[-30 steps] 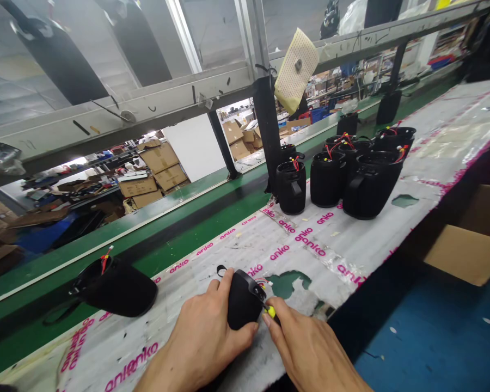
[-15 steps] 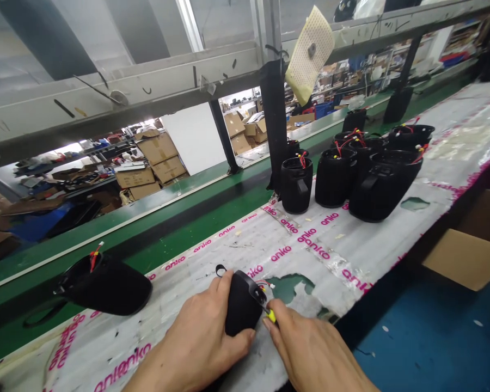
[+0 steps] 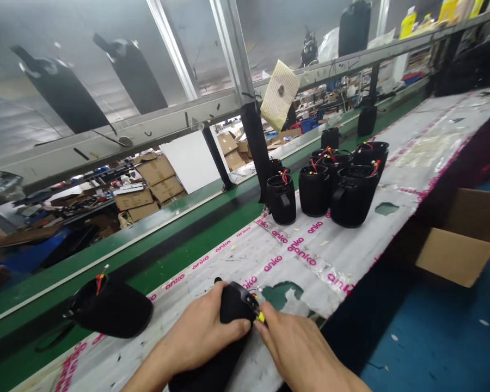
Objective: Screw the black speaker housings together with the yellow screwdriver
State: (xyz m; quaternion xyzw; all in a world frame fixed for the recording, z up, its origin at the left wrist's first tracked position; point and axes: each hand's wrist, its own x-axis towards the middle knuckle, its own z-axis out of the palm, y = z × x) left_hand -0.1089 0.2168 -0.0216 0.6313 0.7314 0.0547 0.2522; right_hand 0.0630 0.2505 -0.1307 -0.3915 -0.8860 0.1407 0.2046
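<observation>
A black fabric-covered housing (image 3: pixel 232 306), shaped like a portable speaker body, lies tilted on the bench under my hands. My left hand (image 3: pixel 204 332) is wrapped round its side, the thumb pressed near the rim. With my right hand (image 3: pixel 294 337) I pinch a small tool with a yellow part (image 3: pixel 261 317) at the housing's open end; its tip is hidden, so I cannot tell its kind. Red wires show just inside the rim. To the left, a similar black housing (image 3: pixel 114 307) lies on its side with a red-wired connector sticking out.
Several black housings with red wires (image 3: pixel 314 190) stand together at the right on the printed white covering (image 3: pixel 269 245). Behind runs a green conveyor (image 3: pixel 179 223). A metal post (image 3: pixel 249 125) and overhead rail hold a yellow sheet (image 3: pixel 280 95). An open cardboard box (image 3: pixel 453 256) stands below, right.
My view has tilted up and shifted, showing more of the upper shelf. Both hands keep their hold on the housing and tool; the thumb of my left hand sits closer to the rim.
</observation>
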